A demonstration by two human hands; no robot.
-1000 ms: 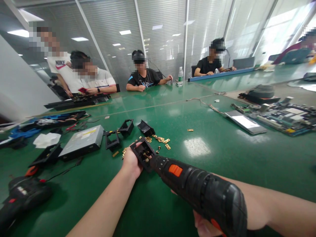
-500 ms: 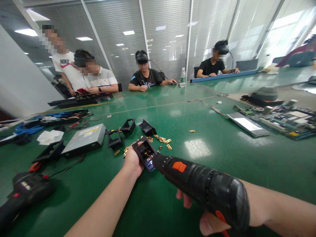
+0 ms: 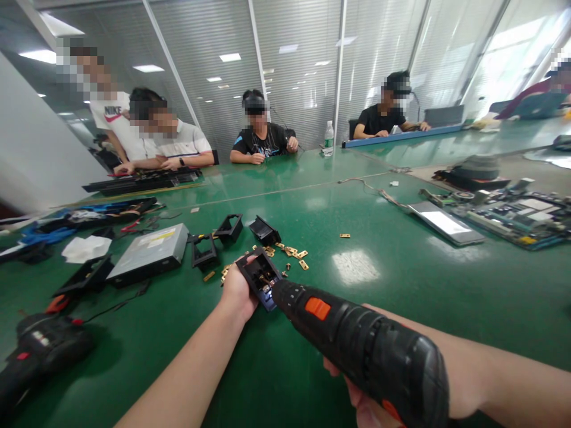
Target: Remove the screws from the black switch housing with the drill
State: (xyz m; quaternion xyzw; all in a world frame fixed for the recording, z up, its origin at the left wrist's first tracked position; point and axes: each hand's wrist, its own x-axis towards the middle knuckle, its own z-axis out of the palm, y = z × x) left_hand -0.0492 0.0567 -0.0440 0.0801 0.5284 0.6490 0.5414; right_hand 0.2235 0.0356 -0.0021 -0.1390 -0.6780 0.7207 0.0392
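Note:
A small black plastic housing (image 3: 252,268) with brass parts inside is gripped in my left hand (image 3: 238,291), tilted with its open side up. My right hand (image 3: 363,401) is wrapped round the handle of a black cordless screwdriver (image 3: 357,336) with an orange switch. The tool's nose points into the housing and a light shines there; its tip is hidden by the tool body. Just beyond the housing lie loose brass plates (image 3: 294,252) and a few small screws (image 3: 285,273). More black housings (image 3: 229,229) stand behind my left hand.
At the left are a grey disc drive (image 3: 149,252), a white tissue (image 3: 87,249) and a second power tool (image 3: 49,339). Circuit boards (image 3: 526,214) and a flat metal-cased part (image 3: 446,223) lie right. Several people sit across the green table (image 3: 307,208), near a water bottle (image 3: 329,139).
My right hand's fingers have closed in round the screwdriver handle. The housing and tool stay together, with a slight view shift. Across the table, a person has raised one hand off the surface.

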